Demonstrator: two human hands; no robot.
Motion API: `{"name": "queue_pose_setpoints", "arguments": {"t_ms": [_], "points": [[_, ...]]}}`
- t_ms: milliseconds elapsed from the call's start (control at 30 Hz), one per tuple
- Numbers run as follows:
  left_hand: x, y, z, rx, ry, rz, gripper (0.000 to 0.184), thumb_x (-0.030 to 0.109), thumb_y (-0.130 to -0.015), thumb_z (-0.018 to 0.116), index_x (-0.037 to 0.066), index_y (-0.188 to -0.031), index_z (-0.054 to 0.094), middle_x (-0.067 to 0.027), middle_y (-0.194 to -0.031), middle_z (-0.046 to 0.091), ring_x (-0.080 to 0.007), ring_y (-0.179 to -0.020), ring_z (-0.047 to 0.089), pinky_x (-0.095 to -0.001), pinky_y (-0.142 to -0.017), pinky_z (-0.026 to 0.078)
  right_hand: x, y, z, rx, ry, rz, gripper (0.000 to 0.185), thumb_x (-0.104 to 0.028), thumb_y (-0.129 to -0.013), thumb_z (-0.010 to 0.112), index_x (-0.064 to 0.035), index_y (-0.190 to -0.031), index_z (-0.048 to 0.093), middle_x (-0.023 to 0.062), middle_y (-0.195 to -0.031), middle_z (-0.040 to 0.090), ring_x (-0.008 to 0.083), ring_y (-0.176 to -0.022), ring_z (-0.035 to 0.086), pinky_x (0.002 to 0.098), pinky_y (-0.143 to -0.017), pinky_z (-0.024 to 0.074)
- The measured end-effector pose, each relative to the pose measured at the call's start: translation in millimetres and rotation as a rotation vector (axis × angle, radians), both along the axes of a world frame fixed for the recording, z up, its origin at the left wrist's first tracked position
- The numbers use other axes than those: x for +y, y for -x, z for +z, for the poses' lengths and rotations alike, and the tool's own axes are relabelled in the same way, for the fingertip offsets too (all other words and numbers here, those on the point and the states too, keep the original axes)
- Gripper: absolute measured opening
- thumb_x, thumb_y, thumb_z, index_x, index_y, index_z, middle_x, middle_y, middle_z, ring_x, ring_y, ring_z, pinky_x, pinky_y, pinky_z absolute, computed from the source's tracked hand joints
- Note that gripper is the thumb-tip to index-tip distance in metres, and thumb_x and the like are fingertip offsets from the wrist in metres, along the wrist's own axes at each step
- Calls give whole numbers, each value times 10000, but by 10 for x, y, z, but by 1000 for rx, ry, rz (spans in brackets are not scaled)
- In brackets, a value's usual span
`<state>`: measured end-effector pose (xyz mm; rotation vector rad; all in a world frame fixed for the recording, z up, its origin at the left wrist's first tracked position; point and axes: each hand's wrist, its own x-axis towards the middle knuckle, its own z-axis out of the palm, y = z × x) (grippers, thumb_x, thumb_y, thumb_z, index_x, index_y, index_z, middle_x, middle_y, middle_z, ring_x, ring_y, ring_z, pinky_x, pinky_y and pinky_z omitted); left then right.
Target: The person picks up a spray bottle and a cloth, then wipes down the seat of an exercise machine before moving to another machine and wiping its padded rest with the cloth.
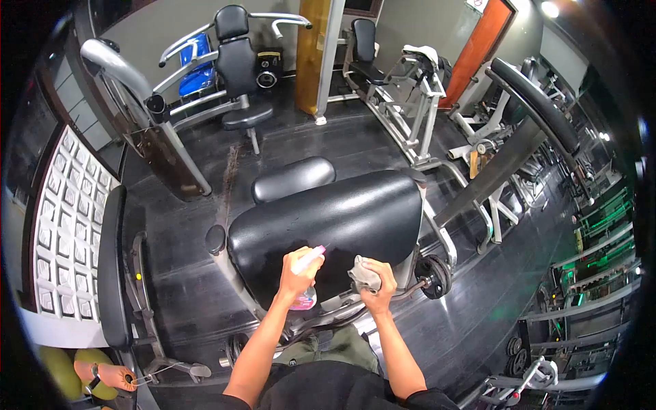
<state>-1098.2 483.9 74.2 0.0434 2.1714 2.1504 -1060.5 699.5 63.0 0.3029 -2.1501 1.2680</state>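
Note:
My left hand is closed around a spray bottle with a white and pink head and pink on its clear body. Its nozzle points toward the big black padded pad of a bench in front of me. In my right hand a crumpled grey cloth is gripped, just above the pad's near edge. Below my hands a curved bar runs across, with black weight plates on its right end. Behind the large pad is the smaller black seat.
A seated press machine stands ahead to the left, near a yellow-brown pillar. On the right, a padded arm rises from a frame. A long black pad stands at the left, and racks line the far right.

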Motion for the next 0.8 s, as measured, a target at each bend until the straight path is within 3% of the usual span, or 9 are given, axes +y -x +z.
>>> {"name": "queue_pose_setpoints", "arguments": {"t_ms": [133, 333, 433, 600, 733, 800], "points": [[-12, 81, -39, -40, -22, -41, 214, 149, -897, 666, -37, -791, 660, -56, -717, 619, -117, -461, 581, -273, -417, 437, -81, 101, 49, -76, 13, -50, 444, 92, -592, 648, -32, -1015, 701, 150, -1077, 726, 313, -1021, 686, 380, -927, 520], [-106, 90, -111, -55, -149, -69, 176, 131, -898, 658, -43, -876, 678, -82, -748, 656, -121, -463, 588, -265, -417, 446, -306, 531, 102, -102, 17, -71, 498, 94, -602, 644, -64, -1069, 712, 137, -1126, 714, 322, -1081, 660, 380, -954, 508], [-158, 93, -98, -73, -204, -93, 167, 119, -904, 646, -45, -913, 678, -87, -761, 659, -125, -465, 593, -265, -421, 451, -460, 570, 11, -104, -127, 28, 547, 76, -580, 704, -139, -1083, 720, 69, -1163, 699, 319, -1094, 614, 413, -947, 510], [-201, 91, -143, -100, -291, -121, 162, 106, -918, 626, -48, -941, 671, -86, -772, 656, -130, -478, 604, -261, -436, 463, -268, 259, -99, -122, -370, 225, 645, 76, -498, 743, -214, -1074, 733, -40, -1174, 695, 251, -1031, 630, 361, -871, 561], [-213, 96, -72, -112, -330, -160, 143, 106, -926, 659, -36, -922, 653, -55, -739, 617, -116, -495, 597, -253, -456, 476, -30, 377, -43, -147, -387, 142, 624, 92, -491, 733, -190, -1048, 724, -14, -1148, 700, 267, -1024, 629, 371, -873, 555], [-202, 111, -61, -126, -208, -180, 171, 132, -911, 723, -16, -889, 640, -35, -735, 603, -102, -496, 581, -252, -467, 487, -83, 497, 17, -117, -320, 39, 609, 90, -507, 727, -173, -1056, 720, 20, -1143, 698, 286, -1028, 628, 383, -888, 543]]}}
